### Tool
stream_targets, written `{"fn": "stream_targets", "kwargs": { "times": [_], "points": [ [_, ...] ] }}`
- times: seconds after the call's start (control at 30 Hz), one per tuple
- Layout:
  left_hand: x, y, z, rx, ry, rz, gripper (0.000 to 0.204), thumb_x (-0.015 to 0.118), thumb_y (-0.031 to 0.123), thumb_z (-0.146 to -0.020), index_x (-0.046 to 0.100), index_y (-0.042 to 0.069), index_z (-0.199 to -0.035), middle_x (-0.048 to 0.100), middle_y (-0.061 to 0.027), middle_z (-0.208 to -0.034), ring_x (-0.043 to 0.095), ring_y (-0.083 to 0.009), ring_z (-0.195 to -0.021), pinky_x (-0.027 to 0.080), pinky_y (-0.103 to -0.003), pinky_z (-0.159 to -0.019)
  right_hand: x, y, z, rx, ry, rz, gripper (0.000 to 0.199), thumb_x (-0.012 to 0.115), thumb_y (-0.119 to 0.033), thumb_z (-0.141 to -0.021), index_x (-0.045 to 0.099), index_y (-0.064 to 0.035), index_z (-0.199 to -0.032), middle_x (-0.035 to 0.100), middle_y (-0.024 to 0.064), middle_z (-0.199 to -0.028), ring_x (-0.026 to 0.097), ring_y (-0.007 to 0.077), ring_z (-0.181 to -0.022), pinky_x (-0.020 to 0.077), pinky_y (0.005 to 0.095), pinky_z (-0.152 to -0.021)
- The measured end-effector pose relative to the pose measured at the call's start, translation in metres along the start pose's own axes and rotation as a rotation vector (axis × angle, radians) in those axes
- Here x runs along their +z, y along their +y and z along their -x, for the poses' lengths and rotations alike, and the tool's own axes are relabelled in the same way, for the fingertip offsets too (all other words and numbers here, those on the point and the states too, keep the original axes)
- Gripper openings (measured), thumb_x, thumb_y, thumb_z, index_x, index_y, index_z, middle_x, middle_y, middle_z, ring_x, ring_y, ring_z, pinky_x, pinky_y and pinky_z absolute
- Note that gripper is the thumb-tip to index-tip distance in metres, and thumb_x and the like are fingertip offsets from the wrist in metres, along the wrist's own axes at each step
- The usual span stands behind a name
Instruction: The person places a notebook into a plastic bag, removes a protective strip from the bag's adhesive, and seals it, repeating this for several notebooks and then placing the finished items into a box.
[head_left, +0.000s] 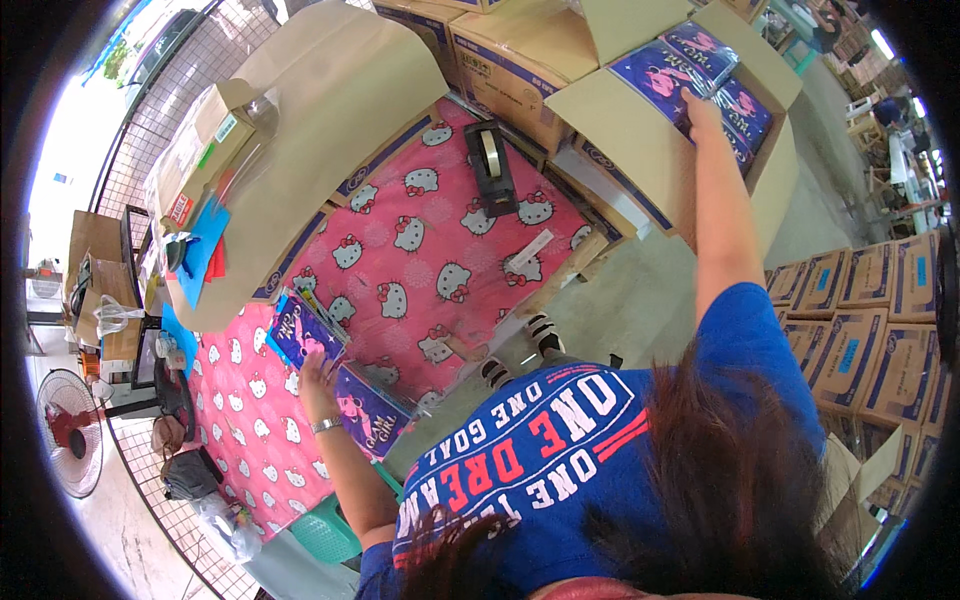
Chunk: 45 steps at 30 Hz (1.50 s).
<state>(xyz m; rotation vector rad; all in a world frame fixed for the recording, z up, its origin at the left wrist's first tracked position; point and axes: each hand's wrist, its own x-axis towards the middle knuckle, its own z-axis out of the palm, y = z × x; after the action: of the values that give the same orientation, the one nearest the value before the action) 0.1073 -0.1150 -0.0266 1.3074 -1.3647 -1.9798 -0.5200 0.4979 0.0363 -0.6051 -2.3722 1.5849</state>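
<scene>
My right hand [700,108] reaches far forward into an open cardboard box [640,110] and closes on the edge of a purple printed packet [668,70]; more such packets [745,105] lie in the box. My left hand [318,378], with a bracelet at the wrist, rests flat with fingers apart between two purple packets on the table covered in pink cartoon-cat cloth [450,270]. One of these packets [303,333] lies just beyond the fingers, the other [370,410] beside the wrist.
A black tape dispenser [490,160] and a white strip [530,250] lie on the pink cloth. A large brown paper sheet [330,110] covers the table's far left. Stacked cartons [870,330] stand at right, a fan [70,430] at left, a green stool [325,530] below.
</scene>
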Motion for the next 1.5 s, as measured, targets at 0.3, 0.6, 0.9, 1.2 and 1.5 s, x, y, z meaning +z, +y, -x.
{"fn": "stream_targets", "kwargs": {
  "times": [0.3, 0.6, 0.9, 1.2, 1.5],
  "points": [
    [-0.177, -0.041, -0.124, -0.133, 0.383, -0.017, 0.058, 0.046, 0.055, -0.089, 0.058, 0.004, -0.116, 0.065, -0.0101, -0.102, 0.062, -0.0225, -0.086, 0.046, -0.032, -0.084, -0.015, -0.057, 0.169, -0.492, -0.125, 0.066, 0.052, 0.063, -0.03, -0.087, 0.05, -0.0065, -0.132, 0.051, 0.0105, -0.133, 0.047, 0.0202, -0.122, 0.0374, 0.0344, -0.099],
    [-0.138, -0.025, -0.163, -0.503, -0.03, 0.007, 0.048, 0.069, 0.047, -0.077, 0.059, 0.013, -0.11, 0.067, -0.0055, -0.097, 0.066, -0.0221, -0.079, 0.055, -0.04, -0.067, -0.021, -0.095, 0.287, -0.898, -0.128, 0.441, 0.043, 0.06, -0.024, -0.09, 0.052, -0.0077, -0.129, 0.052, 0.0095, -0.131, 0.048, 0.0222, -0.119, 0.0332, 0.0332, -0.102],
    [-0.08, 0.014, -0.136, -0.211, -0.038, -0.011, 0.04, 0.069, 0.027, -0.079, 0.057, 0.007, -0.112, 0.067, -0.0065, -0.096, 0.066, -0.023, -0.078, 0.056, -0.038, -0.067, 0.067, -0.061, 0.386, -1.132, -0.442, 0.331, 0.033, 0.065, -0.016, -0.082, 0.061, -0.0072, -0.114, 0.056, 0.0102, -0.12, 0.052, 0.0266, -0.113, 0.0391, 0.0371, -0.096],
    [-0.037, 0.048, 0.01, -0.14, -0.371, 0.412, 0.048, 0.061, 0.034, -0.082, 0.054, -0.001, -0.114, 0.065, -0.0133, -0.093, 0.066, -0.0262, -0.076, 0.056, -0.036, -0.066, 0.178, -0.039, 0.546, -1.833, -0.975, 0.014, 0.063, 0.058, -0.009, -0.076, 0.044, -0.0287, -0.134, 0.034, 0.0107, -0.145, 0.03, 0.0309, -0.136, 0.0192, 0.0528, -0.112],
    [0.072, 0.008, 0.085, 0.213, -0.466, 0.287, 0.087, 0.064, 0.05, -0.08, 0.024, 0.006, -0.143, 0.037, -0.015, -0.14, 0.038, -0.0273, -0.129, 0.029, -0.042, -0.109, 0.147, -0.007, 0.518, -0.877, -1.388, -0.446, 0.08, 0.08, -0.016, -0.061, 0.039, -0.0133, -0.13, 0.05, 0.009, -0.111, 0.05, 0.0268, -0.11, 0.032, 0.0446, -0.104]
  ]
}}
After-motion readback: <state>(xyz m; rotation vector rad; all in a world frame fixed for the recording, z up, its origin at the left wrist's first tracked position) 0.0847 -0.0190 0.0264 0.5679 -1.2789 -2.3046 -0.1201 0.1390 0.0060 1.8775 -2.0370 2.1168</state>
